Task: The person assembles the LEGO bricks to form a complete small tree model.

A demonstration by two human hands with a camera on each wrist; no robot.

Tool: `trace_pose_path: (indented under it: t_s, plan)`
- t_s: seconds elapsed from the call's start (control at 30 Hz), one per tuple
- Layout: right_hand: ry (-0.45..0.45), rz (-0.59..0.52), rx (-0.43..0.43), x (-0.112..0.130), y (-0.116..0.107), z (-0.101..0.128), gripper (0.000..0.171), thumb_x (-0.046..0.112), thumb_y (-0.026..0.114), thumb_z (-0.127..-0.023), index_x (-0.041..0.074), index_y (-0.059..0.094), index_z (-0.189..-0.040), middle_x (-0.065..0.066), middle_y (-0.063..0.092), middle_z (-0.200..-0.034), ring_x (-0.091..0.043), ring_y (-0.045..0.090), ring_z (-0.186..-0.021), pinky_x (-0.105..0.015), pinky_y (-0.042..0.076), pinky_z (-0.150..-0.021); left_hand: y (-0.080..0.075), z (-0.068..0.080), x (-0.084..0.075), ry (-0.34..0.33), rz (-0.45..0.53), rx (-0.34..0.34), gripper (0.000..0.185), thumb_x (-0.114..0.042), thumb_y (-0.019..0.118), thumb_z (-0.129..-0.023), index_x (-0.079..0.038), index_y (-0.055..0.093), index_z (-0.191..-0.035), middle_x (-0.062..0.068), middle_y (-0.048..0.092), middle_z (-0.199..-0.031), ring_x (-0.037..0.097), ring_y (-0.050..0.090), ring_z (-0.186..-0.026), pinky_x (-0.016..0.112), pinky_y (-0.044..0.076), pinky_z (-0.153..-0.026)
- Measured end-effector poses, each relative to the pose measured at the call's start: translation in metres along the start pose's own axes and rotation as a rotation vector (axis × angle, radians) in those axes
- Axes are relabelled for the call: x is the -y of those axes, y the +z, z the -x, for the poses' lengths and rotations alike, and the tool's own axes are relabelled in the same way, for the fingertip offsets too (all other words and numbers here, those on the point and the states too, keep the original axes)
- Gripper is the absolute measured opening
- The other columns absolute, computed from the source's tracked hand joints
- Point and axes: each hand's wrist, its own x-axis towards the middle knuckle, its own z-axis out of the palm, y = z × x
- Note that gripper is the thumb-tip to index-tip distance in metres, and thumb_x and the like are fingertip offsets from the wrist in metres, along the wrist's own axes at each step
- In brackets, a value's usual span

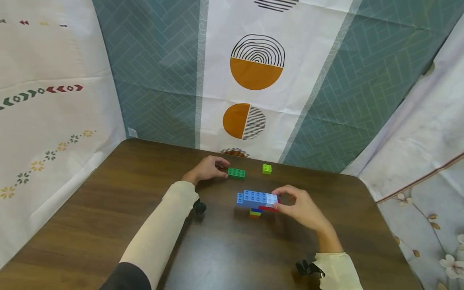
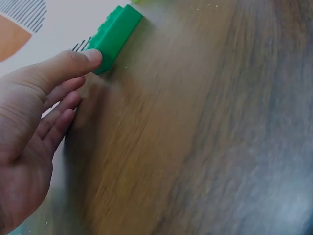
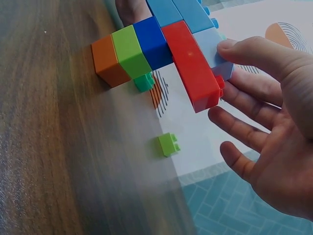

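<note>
on the brown table, the left hand lies at the far side, its fingers almost straight, and the thumb tip touches the end of the dark green brick; it does not grip it. just to the right stands a small lime brick, apart from it. nearer, the block tower stands on the table. the right hand pinches its right end, thumb on the pale top brick, the other fingers spread.

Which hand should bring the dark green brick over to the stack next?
Left, probably. The left hand already touches the green brick with a fingertip, while the right hand is steadying the block stack.
</note>
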Motion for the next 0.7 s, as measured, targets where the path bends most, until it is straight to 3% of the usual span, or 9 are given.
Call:
trace_pose_path:
  t_s: [0.43,0.7]
  plan:
    - [0.004,-0.006,-0.009,-0.0027,0.0017,-0.0007,0.03,0.035,0.076,-0.081,0.033,0.064,-0.109,0.009,0.064,-0.113,-0.025,0.053,-0.11,-0.045,0.044,-0.091,0.0095,0.0,-0.0056,-0.034,0.013,-0.02,0.033,-0.023,0.078,-0.081,-0.018,0.069,-0.113,0.0,0.067,-0.11,0.019,0.059,-0.102,0.036,0.05,-0.099]
    - [-0.003,-0.013,-0.006,-0.0017,0.0021,-0.0005,0.031,0.034,0.076,-0.082,0.031,0.064,-0.11,0.006,0.065,-0.114,-0.024,0.052,-0.11,-0.045,0.044,-0.09,0.0076,0.005,-0.004,0.005,0.028,-0.044,0.029,-0.023,0.078,-0.081,-0.017,0.07,-0.107,0.001,0.068,-0.104,0.019,0.06,-0.096,0.035,0.052,-0.093]
